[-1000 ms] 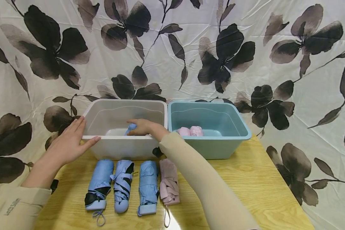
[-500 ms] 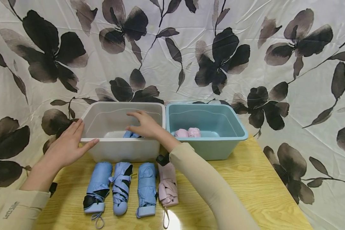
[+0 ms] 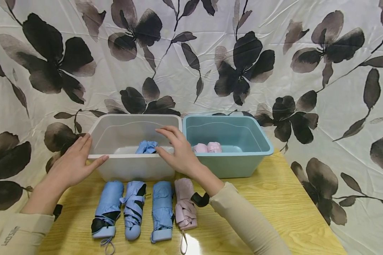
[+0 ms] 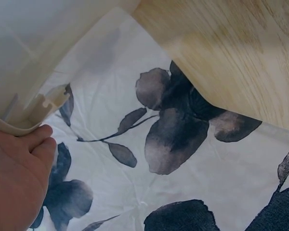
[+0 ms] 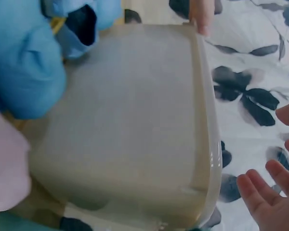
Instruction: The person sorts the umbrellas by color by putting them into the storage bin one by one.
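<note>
My left hand (image 3: 71, 163) rests with straight fingers on the left rim of a pale grey bin (image 3: 135, 168); the left wrist view shows its fingers (image 4: 41, 139) at that rim. Over the bin's front right corner, my right hand (image 3: 182, 154) hovers with fingers spread and nothing in them. Inside the grey bin, near its front wall, lies a folded blue umbrella (image 3: 146, 147), its lower part hidden. Closest to me on the table lie three folded blue umbrellas, left (image 3: 110, 202), middle (image 3: 134, 209) and right (image 3: 162, 209), beside a folded pink umbrella (image 3: 185, 202).
A teal bin (image 3: 229, 166) stands against the grey bin's right side, with two pink rolled bundles (image 3: 214, 147) in its left part. Both bins sit on a wooden table (image 3: 258, 209). Behind them hangs a floral cloth (image 3: 191, 88).
My right hand has let go of the blue umbrella inside the grey bin, then risen and drawn back right toward the corner. My left hand has stayed on the rim.
</note>
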A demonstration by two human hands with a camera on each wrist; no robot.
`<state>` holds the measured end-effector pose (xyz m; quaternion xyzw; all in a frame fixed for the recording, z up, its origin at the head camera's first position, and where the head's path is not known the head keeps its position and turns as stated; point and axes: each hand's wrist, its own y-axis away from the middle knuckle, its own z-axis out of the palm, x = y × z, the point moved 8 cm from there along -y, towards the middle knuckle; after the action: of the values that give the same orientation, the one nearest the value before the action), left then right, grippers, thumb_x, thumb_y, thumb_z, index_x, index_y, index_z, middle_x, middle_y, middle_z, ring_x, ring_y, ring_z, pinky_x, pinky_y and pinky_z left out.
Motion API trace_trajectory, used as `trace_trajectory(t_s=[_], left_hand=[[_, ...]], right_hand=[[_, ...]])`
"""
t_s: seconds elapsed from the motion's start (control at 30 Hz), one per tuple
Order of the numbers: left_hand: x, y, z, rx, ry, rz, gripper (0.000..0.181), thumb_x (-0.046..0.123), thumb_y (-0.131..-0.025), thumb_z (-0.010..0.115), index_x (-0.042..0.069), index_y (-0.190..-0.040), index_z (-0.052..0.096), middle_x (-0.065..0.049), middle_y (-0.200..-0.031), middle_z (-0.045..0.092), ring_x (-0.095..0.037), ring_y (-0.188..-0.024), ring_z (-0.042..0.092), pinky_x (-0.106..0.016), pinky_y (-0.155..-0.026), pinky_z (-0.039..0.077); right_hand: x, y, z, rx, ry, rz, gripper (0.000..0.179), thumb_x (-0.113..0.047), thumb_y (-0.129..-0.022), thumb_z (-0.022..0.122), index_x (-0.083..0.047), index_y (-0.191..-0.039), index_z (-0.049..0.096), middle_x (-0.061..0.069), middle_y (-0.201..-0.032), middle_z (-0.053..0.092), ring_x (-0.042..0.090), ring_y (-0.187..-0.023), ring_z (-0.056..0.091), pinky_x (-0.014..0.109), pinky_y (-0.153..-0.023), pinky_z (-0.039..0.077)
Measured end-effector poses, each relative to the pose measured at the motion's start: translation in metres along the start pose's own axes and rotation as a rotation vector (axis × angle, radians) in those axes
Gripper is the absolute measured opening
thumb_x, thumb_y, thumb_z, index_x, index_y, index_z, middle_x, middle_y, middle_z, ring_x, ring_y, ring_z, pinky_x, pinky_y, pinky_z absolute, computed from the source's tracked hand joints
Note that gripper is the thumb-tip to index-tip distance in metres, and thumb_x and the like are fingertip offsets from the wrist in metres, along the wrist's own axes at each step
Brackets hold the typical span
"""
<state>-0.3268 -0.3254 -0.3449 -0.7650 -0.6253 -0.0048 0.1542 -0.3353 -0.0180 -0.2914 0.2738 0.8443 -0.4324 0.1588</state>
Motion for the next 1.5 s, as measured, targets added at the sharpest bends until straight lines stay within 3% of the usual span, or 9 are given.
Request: trace_trajectory(t_s=[0.2, 0.37, 0.63, 0.9, 1.03, 1.2, 1.37, 1.5], left_hand=[[-0.002, 0.0, 0.001, 0.004, -0.007, 0.002, 0.101, 0.061, -0.103, 0.051, -0.016, -0.158, 0.014, -0.035, -0.167, 0.012, -0.051, -0.155, 0.011, -0.072, -0.118, 0.019], [-0.003, 0.001, 0.001, 0.008, -0.002, 0.002, 0.101, 0.06, -0.103, 0.051, -0.016, -0.158, 0.014, -0.035, -0.167, 0.012, -0.051, -0.155, 0.01, -0.072, -0.118, 0.019], [-0.004, 0.001, 0.001, 0.017, -0.004, 0.002, 0.1, 0.06, -0.103, 0.051, -0.015, -0.159, 0.014, -0.034, -0.168, 0.012, -0.051, -0.156, 0.011, -0.072, -0.118, 0.019], [-0.001, 0.001, 0.0, 0.021, 0.002, 0.012, 0.1, 0.059, -0.103, 0.052, -0.016, -0.158, 0.014, -0.034, -0.167, 0.013, -0.051, -0.155, 0.011, -0.071, -0.119, 0.019], [0.0, 0.001, 0.0, 0.022, 0.005, 0.014, 0.1, 0.059, -0.104, 0.052, -0.016, -0.158, 0.015, -0.034, -0.167, 0.013, -0.051, -0.155, 0.011, -0.071, -0.119, 0.019], [0.0, 0.0, 0.001, 0.026, 0.007, 0.016, 0.1, 0.059, -0.103, 0.052, -0.016, -0.158, 0.015, -0.035, -0.167, 0.013, -0.051, -0.155, 0.012, -0.071, -0.119, 0.019], [-0.001, 0.001, 0.002, 0.025, 0.006, 0.011, 0.1, 0.059, -0.103, 0.052, -0.016, -0.158, 0.015, -0.034, -0.168, 0.013, -0.05, -0.156, 0.012, -0.072, -0.118, 0.02], [-0.002, 0.0, 0.002, 0.026, 0.003, 0.007, 0.1, 0.06, -0.103, 0.052, -0.015, -0.159, 0.015, -0.033, -0.168, 0.013, -0.05, -0.156, 0.011, -0.072, -0.118, 0.02]], right_hand=[[0.005, 0.038, -0.015, 0.103, -0.042, -0.024, 0.047, -0.009, -0.096, 0.073, -0.003, -0.141, 0.061, 0.015, -0.144, 0.055, 0.029, -0.111, 0.06, 0.045, -0.086, 0.059], [0.012, 0.072, -0.018, 0.106, -0.117, 0.02, 0.042, -0.004, -0.095, 0.073, -0.004, -0.137, 0.063, 0.014, -0.139, 0.058, 0.03, -0.106, 0.062, 0.037, -0.084, 0.061], [0.03, 0.118, -0.006, -0.041, -0.059, 0.162, 0.051, -0.007, -0.094, 0.076, -0.005, -0.142, 0.058, 0.012, -0.143, 0.054, 0.026, -0.108, 0.064, 0.039, -0.083, 0.061], [0.052, 0.15, 0.021, -0.311, 0.161, 0.276, 0.07, -0.027, -0.094, 0.079, -0.007, -0.153, 0.048, 0.017, -0.153, 0.044, 0.035, -0.137, 0.05, 0.051, -0.11, 0.048], [0.061, 0.159, 0.03, -0.401, 0.242, 0.353, 0.078, -0.039, -0.093, 0.078, -0.011, -0.157, 0.044, 0.017, -0.158, 0.04, 0.038, -0.138, 0.05, 0.055, -0.109, 0.049], [0.068, 0.164, 0.039, -0.457, 0.274, 0.413, 0.085, -0.051, -0.093, 0.074, -0.014, -0.16, 0.039, 0.019, -0.161, 0.036, 0.042, -0.136, 0.053, 0.057, -0.105, 0.051], [0.072, 0.165, 0.045, -0.478, 0.233, 0.468, 0.092, -0.056, -0.09, 0.074, -0.017, -0.163, 0.034, 0.018, -0.162, 0.034, 0.043, -0.123, 0.062, 0.057, -0.1, 0.054], [0.075, 0.163, 0.048, -0.474, 0.189, 0.511, 0.098, -0.058, -0.086, 0.078, -0.02, -0.164, 0.033, 0.018, -0.164, 0.033, 0.046, -0.124, 0.061, 0.059, -0.1, 0.052]])
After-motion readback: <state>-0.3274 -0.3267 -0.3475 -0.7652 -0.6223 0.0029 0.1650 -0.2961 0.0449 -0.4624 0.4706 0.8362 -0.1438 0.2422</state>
